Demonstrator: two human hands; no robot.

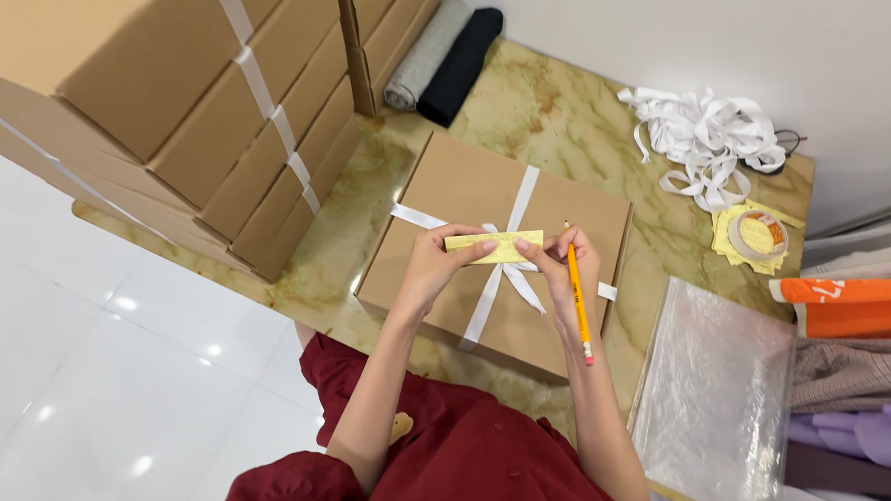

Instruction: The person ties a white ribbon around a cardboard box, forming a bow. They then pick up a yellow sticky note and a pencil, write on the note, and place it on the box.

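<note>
A dark red garment [476, 472] is seen nearest; above it, a yellow paper slip [494, 246] is pinched by the left hand [435, 265] and right hand [565, 271], an orange pencil [578, 298] also gripped in the right; the cardboard box [448, 196] beneath is already tied with white ribbon [505, 273]; the slip is not yet fixed.

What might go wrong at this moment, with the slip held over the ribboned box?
1. The right hand pinches the yellow paper slip while also holding the pencil; that shared grip may let the pencil slide or mark the cardboard box.
2. The slip, held at both ends with the left hand, could crease or tear.
3. Pressing near the white ribbon might loosen its bow.
</note>
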